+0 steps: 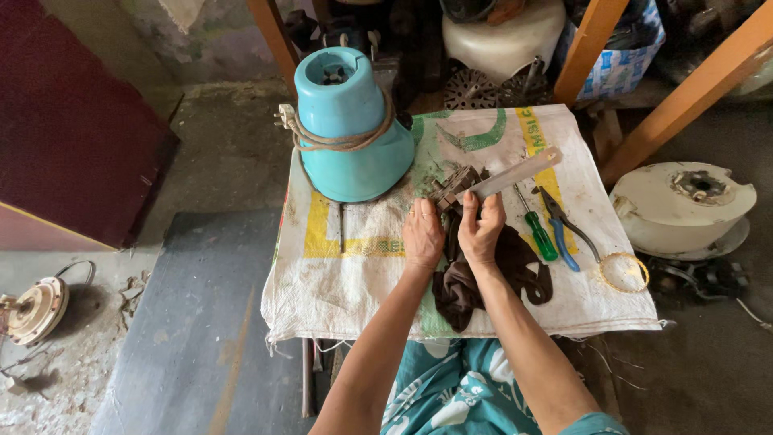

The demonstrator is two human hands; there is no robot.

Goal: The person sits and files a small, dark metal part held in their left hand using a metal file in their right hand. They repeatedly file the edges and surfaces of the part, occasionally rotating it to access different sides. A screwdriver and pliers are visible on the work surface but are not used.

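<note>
Small dark metal part (pixel 455 187), blocky and ribbed like a stack of thin plates, held just above the middle of the surface, near its far edge. Probably stiff and fairly heavy for its bulk, not fragile, with sharp corners and a greasy skin; best gripped across its flat sides, away from the ribbed edges. Colour a dull grey-brown; finer detail too small to tell.

Left hand (pixel 423 234) closed on the near side of the part, fingers curled over it. Right hand (pixel 481 228) clamped round the lower end of a long flat pale metal file (pixel 515 174), the blade slanting up and to the right, its near end touching the part.

Directly below both hands, a crumpled dark brown cloth (pixel 483 278), soft and limp. Just right of it, a green-handled screwdriver (pixel 538 229), then blue-handled pliers (pixel 564 229), then a thin yellowish wire ring (pixel 624 272) near the right edge. All resting on a white woven sack with yellow and green print (pixel 354 274), spread over the surface.

On the far left part of the sack, a turquoise plastic mixer base (pixel 350 129), upright, a brown cord (pixel 338 143) wound round its waist. Beyond the surface, orange wooden legs (pixel 684 101), a round white motor housing (pixel 680 201) on the floor to the right, a small round metal part (pixel 36 310) on the floor far left.
</note>
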